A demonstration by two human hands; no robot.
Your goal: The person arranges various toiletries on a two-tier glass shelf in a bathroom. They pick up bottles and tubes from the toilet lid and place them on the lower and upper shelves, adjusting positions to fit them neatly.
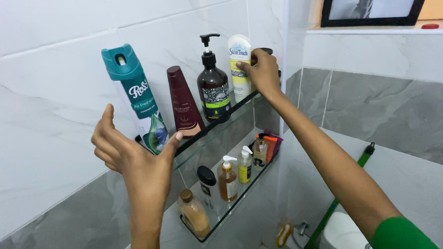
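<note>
Fingers of left hand [125, 153] spread wide, thumb tip touching the teal air freshener can [136, 96] at the near end of the upper glass shelf [207, 132]. Right hand [263, 70] pinches the white lotion tube [240, 64] at the far end. Both forearms raised.

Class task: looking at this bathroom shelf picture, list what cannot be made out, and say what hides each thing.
Head view:
- Dark object behind the right hand: covered by the hand.
- Spray can base: hidden by the left hand.
- Framed picture: cut off by the top edge.
- Toilet: cut off by the bottom edge.
</note>
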